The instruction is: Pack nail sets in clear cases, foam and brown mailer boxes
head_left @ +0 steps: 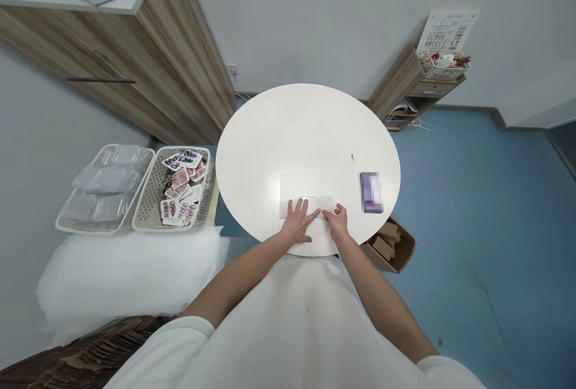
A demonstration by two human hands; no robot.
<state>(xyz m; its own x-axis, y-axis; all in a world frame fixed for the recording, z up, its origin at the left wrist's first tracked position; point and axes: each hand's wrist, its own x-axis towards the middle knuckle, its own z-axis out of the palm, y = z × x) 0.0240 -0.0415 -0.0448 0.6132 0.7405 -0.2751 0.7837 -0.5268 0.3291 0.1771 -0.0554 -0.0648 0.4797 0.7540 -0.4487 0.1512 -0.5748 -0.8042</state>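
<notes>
A thin white sheet [290,188] lies near the front edge of the round white table [306,131], with a folded strip along its near side. My left hand [296,222] rests on that strip, fingers spread and pressing down. At the strip's right end, my right hand [337,221] has its fingers curled in a pinch on the sheet's edge. The two index fingertips come close together. Whether anything is wrapped inside the fold is hidden. Right of my hands lies a purple box-like item [371,192], its top blurred out.
On the left stand a white basket [150,197] of cards with press-on nails and another basket [63,221] of clear plastic packs. A pile of white sheets [135,275] lies nearer me. An open carton [405,251] holds cardboard pieces below the table's right edge.
</notes>
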